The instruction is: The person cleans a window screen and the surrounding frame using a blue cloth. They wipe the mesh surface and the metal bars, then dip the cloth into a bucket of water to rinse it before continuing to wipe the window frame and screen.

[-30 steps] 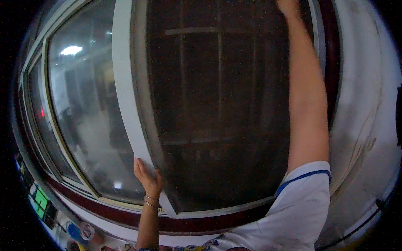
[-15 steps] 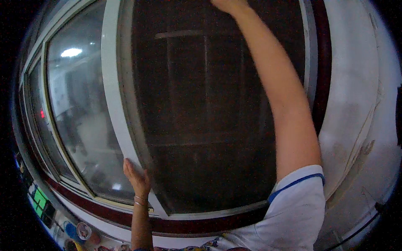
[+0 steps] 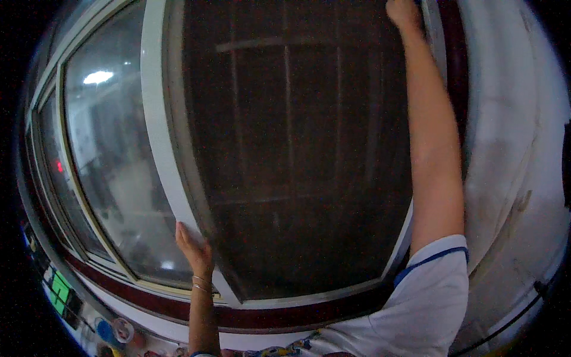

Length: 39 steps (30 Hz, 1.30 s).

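Observation:
A large sliding window with a dark mesh screen (image 3: 279, 160) fills the middle of the view. Low on its white upright frame bar (image 3: 156, 113) is my left hand (image 3: 196, 253), fingers on the glass side and thumb on the screen side, gripping the bar. A thin bangle circles that wrist. My right arm stretches up to the top right, where my right hand (image 3: 405, 15) is closed against the screen near its right frame. The upper edge cuts off part of this hand, and whatever it may hold is hidden.
Left of the bar is a reflective glass pane (image 3: 113, 160). A dark red sill (image 3: 267, 320) runs below the window. At the lower left are a blue tub (image 3: 103, 328), a round container (image 3: 123, 330) and a green lit panel (image 3: 60, 291). A stained white wall (image 3: 505, 160) stands at right.
My right hand has moved right across the upper screen, toward the right frame, with the arm straighter upward. My left hand stays on the bar.

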Tool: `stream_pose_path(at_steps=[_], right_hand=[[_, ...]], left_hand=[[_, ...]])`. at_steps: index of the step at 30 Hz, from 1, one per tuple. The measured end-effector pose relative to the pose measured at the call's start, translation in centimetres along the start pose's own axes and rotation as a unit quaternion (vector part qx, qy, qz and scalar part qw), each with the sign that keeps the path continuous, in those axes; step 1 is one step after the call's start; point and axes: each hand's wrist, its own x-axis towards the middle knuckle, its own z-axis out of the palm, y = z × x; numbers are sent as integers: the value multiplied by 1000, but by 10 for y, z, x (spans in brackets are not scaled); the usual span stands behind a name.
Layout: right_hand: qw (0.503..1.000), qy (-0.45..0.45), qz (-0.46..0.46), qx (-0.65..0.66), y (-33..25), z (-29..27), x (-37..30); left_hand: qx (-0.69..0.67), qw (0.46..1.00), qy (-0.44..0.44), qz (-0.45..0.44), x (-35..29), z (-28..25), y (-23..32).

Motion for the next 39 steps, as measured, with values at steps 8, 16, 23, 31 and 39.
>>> stream_pose_path(at_steps=[8,16,23,31,39], right_hand=[[983,151,-102,32,63,17,-165],[987,14,-127,93,-62,11,-84],[887,-5,-421,189,-192,42,-240],[881,-286,-377,-4,-35,2,-511],[925,-39,-376,45,-58,66,-303]], left_hand=[[-46,999,18,3,18,-6,27],[-56,998,5,-8,45,-1,67],[-107,993,-52,-7,56,-52,86],[-169,966,-171,-96,-64,-114,56],[-160,943,-235,-172,-107,-145,27]])
